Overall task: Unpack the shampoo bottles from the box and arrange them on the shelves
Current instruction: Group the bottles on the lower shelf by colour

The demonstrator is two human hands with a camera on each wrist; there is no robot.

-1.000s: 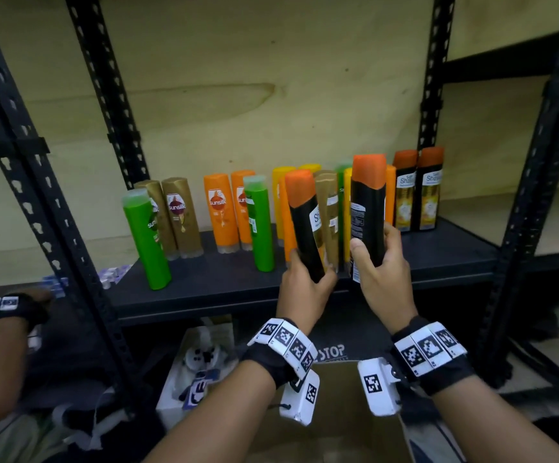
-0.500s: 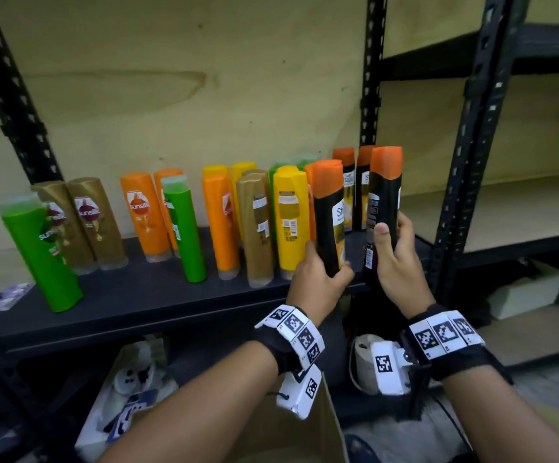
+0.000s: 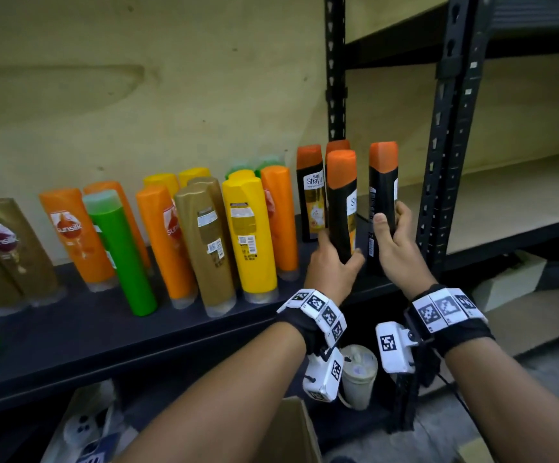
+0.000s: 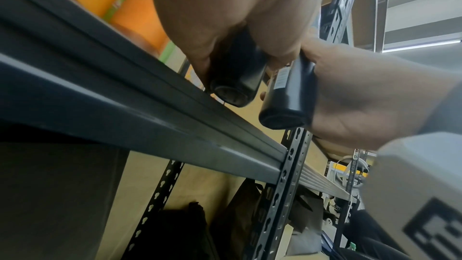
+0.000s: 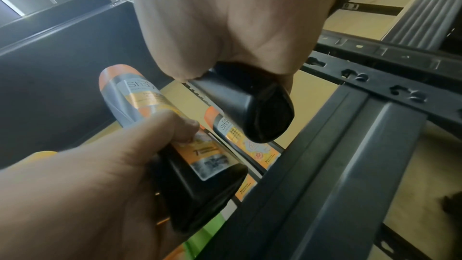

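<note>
A dark metal shelf [image 3: 71, 332] is running across the head view, its perforated upright [image 3: 445, 135] standing at the right end. Rows of shampoo bottles are standing on it: gold ones [image 3: 204, 242], orange ones [image 3: 81, 235], a green one [image 3: 121, 252] and a yellow one [image 3: 248, 235], most leaning slightly, caps up. At the right end two black bottles with orange caps [image 3: 310, 192] are standing upright on the shelf near the wall.

Just in front of those, the left hand [image 3: 333, 272] is gripping the lower body of a left black bottle [image 3: 341, 202], fingers and thumb curled round it; its long axis is running vertically, orange cap up and tipped a little to the left. The right hand [image 3: 400, 255] is wrapping round a right black bottle [image 3: 383, 192] in the same way, upright, cap up, thumb lying on its near face. The two bottles are being held side by side, apart. In the wrist views both bases are hanging above the shelf's front edge [image 4: 175, 122], not touching it.

A cardboard box [image 3: 295, 429] is showing below, between the forearms.
</note>
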